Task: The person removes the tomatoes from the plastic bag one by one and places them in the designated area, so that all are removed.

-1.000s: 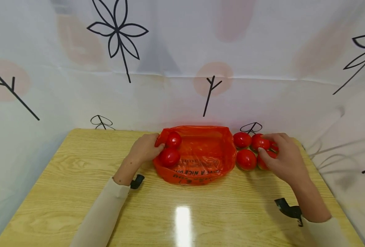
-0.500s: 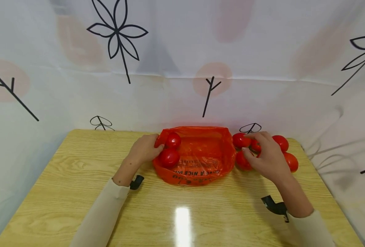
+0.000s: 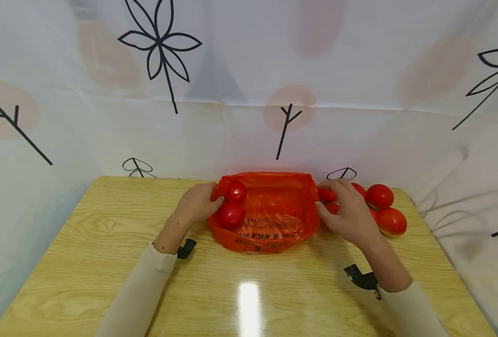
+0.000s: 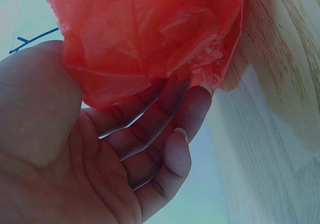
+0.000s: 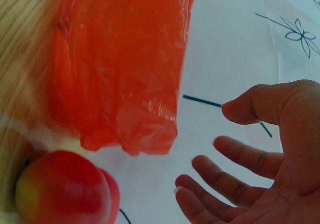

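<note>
A red plastic bag (image 3: pixel 274 201) with dark print lies mouth up on the table, two red apples (image 3: pixel 231 215) inside at its left. My left hand (image 3: pixel 197 202) grips the bag's left edge; in the left wrist view the thumb and fingers hold the crumpled red plastic (image 4: pixel 145 33). Just past the bag's right rim, my right hand (image 3: pixel 347 213) hovers with fingers spread and nothing in them, partly covering several red apples. In the right wrist view, a red apple with a yellow patch (image 5: pixel 62 189) sits below the bag's end, apart from the fingertips.
More apples (image 3: pixel 392 222) sit at the right near the table's corner. A light wood table (image 3: pixel 106 262) is under everything, with a patterned white cloth (image 3: pixel 240 70) hanging right behind its far edge. Both wrists wear dark straps (image 3: pixel 360 277).
My right hand has moved left over the apples toward the bag's right rim, uncovering the apples at the far right. My left hand has kept its grip in place.
</note>
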